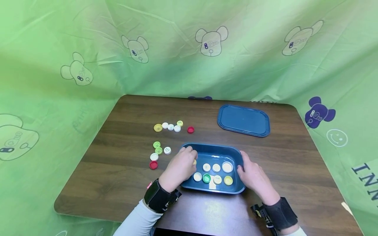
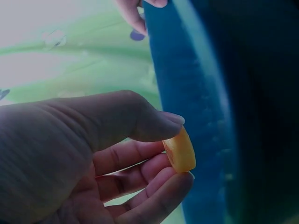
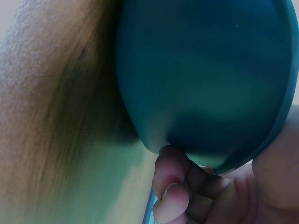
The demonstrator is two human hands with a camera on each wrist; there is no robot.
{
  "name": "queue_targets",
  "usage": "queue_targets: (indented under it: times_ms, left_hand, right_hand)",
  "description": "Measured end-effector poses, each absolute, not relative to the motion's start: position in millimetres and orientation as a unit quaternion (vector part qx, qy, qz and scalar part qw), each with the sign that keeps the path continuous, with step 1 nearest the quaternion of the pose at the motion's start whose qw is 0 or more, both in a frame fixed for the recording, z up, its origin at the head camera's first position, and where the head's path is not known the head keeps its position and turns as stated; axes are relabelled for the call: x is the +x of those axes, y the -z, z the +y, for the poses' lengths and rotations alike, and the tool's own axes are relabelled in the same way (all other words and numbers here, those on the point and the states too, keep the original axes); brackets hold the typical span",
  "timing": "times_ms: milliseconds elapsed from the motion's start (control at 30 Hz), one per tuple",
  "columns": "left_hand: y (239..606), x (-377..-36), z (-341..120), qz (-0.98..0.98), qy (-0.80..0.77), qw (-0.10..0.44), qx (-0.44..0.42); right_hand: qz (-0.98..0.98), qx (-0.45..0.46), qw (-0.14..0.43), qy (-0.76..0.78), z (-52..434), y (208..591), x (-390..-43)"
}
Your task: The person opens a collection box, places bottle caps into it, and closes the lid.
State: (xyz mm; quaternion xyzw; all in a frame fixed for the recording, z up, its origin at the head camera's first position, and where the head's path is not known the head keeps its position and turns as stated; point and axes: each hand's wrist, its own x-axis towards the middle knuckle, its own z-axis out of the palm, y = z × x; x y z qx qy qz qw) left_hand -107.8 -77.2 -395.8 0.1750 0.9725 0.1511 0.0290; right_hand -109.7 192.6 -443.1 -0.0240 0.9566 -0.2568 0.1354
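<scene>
A blue plastic box (image 1: 212,149) sits on the wooden table near its front edge, with several bottle caps (image 1: 216,168) inside. My left hand (image 1: 181,165) hovers over the box's left rim and pinches a yellow cap (image 2: 180,151) between thumb and fingers. The box wall (image 2: 196,93) stands right beside that cap. My right hand (image 1: 251,175) grips the box's right end, fingers curled under its rim (image 3: 224,163).
Loose caps lie on the table left of the box: a row (image 1: 170,127) with a red cap (image 1: 190,129) farther back, and a cluster (image 1: 157,151) nearer. The blue lid (image 1: 243,120) lies flat at the back right. Green printed cloth walls surround the table.
</scene>
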Motion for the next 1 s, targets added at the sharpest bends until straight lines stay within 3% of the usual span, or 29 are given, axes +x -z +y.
queue_targets:
  times_ms: [267, 633, 1000]
  left_hand:
    - [402, -114, -72, 0.970, -0.151, 0.031, 0.187]
    - [399, -111, -87, 0.971, -0.196, 0.038, 0.130]
    - [391, -101, -128, 0.972, -0.218, -0.046, 0.078]
  right_hand:
    - [0.955, -0.023, 0.137, 0.261, 191, 442, -109]
    - [0.957, -0.018, 0.139, 0.255, 191, 441, -110]
    - [0.956, -0.021, 0.143, 0.256, 192, 440, -111]
